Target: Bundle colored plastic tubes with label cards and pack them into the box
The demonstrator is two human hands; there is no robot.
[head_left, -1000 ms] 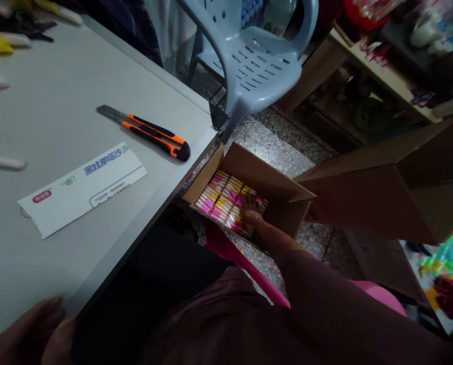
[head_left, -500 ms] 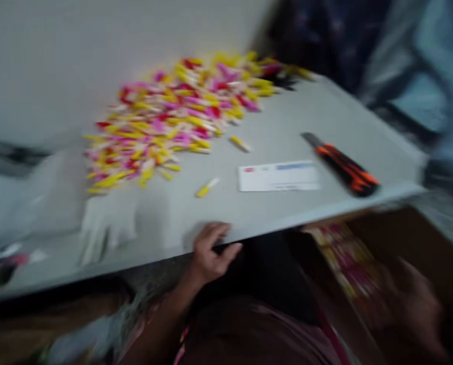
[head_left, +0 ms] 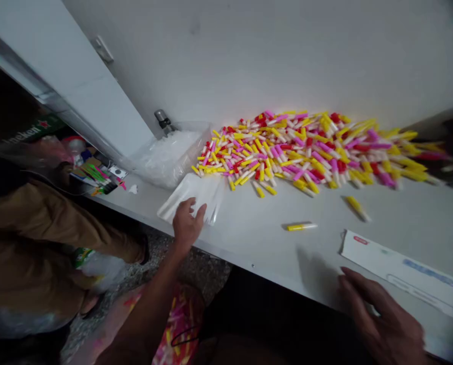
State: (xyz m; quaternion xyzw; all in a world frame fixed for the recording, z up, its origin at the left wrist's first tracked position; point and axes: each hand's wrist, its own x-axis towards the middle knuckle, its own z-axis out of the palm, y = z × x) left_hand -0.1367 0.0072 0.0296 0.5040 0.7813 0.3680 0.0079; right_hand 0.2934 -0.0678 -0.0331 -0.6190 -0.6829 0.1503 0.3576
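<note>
Stretches the left hand in at eight o'clock, over the near part of the flat plastic sheeting on the desk, with the grip spread, thumb and bent fingers well parted. Holds the right hand at four o'clock, over the front edge of the desk, fingers pointing toward ten; with the blur and shadow there, cannot tell an empty grip from one closed on something small. Has the printed card strip just beyond that hand, toward one o'clock from the knuckles. Faces a long heap of two-toned sticks at two o'clock, jumbled in white, yellow, pink and red along the foot of the wall, with the left end just beside the sheeting. Has one loose stick at four o'clock and a second loose stick at three, both apart from the heap. Has a clear bag of pale contents at ten o'clock, behind the sheeting. Includes, lower down, a bag of coloured sticks at seven o'clock and another person's brown trouser leg at nine.
</note>
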